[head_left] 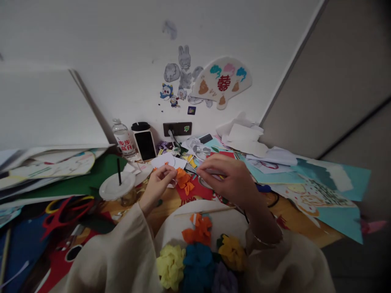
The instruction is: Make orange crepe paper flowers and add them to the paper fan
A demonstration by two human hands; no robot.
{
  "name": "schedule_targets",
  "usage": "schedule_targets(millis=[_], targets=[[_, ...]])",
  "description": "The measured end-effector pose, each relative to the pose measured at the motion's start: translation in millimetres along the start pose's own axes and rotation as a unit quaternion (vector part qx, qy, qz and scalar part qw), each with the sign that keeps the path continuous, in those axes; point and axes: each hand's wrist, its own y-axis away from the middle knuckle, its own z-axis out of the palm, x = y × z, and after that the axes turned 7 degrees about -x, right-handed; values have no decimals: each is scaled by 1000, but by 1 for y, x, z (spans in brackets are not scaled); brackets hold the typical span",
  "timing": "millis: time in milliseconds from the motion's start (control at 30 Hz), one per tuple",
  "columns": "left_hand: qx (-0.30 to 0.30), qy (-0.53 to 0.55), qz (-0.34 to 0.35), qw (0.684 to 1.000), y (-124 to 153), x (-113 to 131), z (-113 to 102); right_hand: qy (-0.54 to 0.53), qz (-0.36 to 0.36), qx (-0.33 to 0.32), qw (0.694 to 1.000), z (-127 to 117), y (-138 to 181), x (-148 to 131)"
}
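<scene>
My left hand pinches a crumpled orange paper piece at its left edge, held above the cluttered desk. My right hand is curled just to the right of that piece, its fingers closed round scissors whose metal loop shows under the palm. Below my hands lies a white fan-shaped board carrying paper flowers: an orange one, a yellow one, a blue one and a mustard one. Both my sleeves are cream cloth.
A lidded plastic cup with a black straw stands left of my hands. Behind it are a water bottle and a phone against the wall. Red scissors, green card and teal paper sheets crowd the desk.
</scene>
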Motion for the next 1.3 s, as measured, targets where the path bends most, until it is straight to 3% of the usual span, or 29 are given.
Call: schedule_targets(millis=[100,200,333,533,833,1067,1300], targets=[[26,180,-16,983,11,22,8,-27,16,-58,998,4,-1,-2],[41,244,-35,968,20,38,14,-60,10,-102,993,10,-1,-3],[40,287,-62,955,29,48,18,-75,-2,-77,994,17,-1,-2],[63,277,-53,957,30,52,18,-62,-27,-70,995,18,2,-1],[64,192,-30,979,33,57,19,-58,-20,-170,984,13,5,-5],[68,198,-35,977,34,62,22,-108,39,-142,983,15,2,-6],[79,170,-23,982,35,65,24,-94,31,-156,983,19,1,-3]])
